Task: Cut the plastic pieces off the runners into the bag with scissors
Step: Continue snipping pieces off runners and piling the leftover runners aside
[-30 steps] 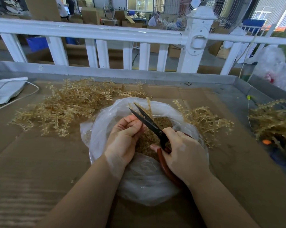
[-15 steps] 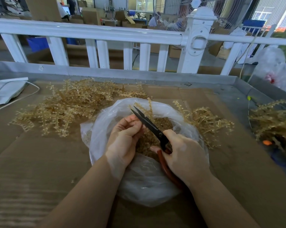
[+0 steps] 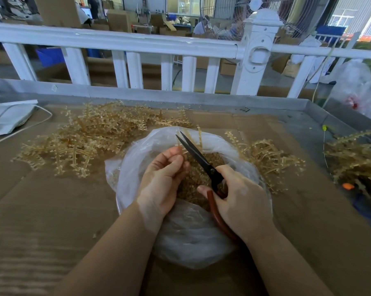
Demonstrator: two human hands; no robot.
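Observation:
A clear plastic bag (image 3: 193,238) lies open on the cardboard in front of me, holding a heap of small amber cut pieces (image 3: 201,167). Over its mouth my left hand (image 3: 163,178) pinches a thin amber runner (image 3: 185,135) that sticks up past my fingertips. My right hand (image 3: 242,201) grips black-bladed scissors (image 3: 196,153) by their red-brown handles. The blades stand slightly apart, tips next to the runner just above my left fingers.
Amber runners lie in a big pile (image 3: 84,142) left of the bag, a smaller pile (image 3: 265,154) right of it, and more (image 3: 355,157) at the far right. A white bag with a cord (image 3: 9,118) lies far left. A white fence (image 3: 180,50) backs the metal-edged table.
The runner now stands higher out of my left fingers, and the scissor tips have lifted slightly with the blades a little apart. Both hands stay over the bag.

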